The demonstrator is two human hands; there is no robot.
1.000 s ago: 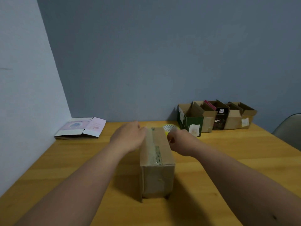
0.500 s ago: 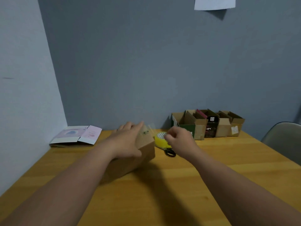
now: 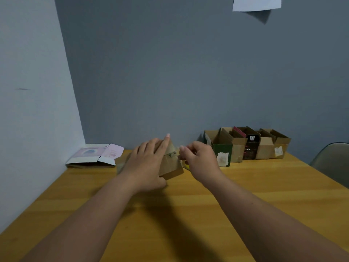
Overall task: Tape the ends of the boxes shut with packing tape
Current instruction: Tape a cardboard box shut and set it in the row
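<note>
A small brown cardboard box point(image 3: 171, 165) lies on the wooden table point(image 3: 188, 214), turned with one end toward the right. My left hand point(image 3: 147, 163) holds it, fingers laid over its top and thumb against the near side. My right hand point(image 3: 200, 159) is at the box's right end, thumb and fingertips pinched on what looks like a strip of clear tape point(image 3: 178, 150), which is faint and blurred. A sliver of something yellow point(image 3: 187, 164) shows between the box and my right hand; the rest of it is hidden.
A row of open cardboard boxes point(image 3: 264, 148) stands against the back wall at the right. A flattened pink and white carton point(image 3: 94, 154) lies in the left corner. A chair point(image 3: 332, 161) is at the right edge. A paper sheet point(image 3: 256, 3) hangs on the wall.
The box was turned from lengthwise toward me to sideways and moved farther from me. My right hand came up to its right end. The view tilted upward.
</note>
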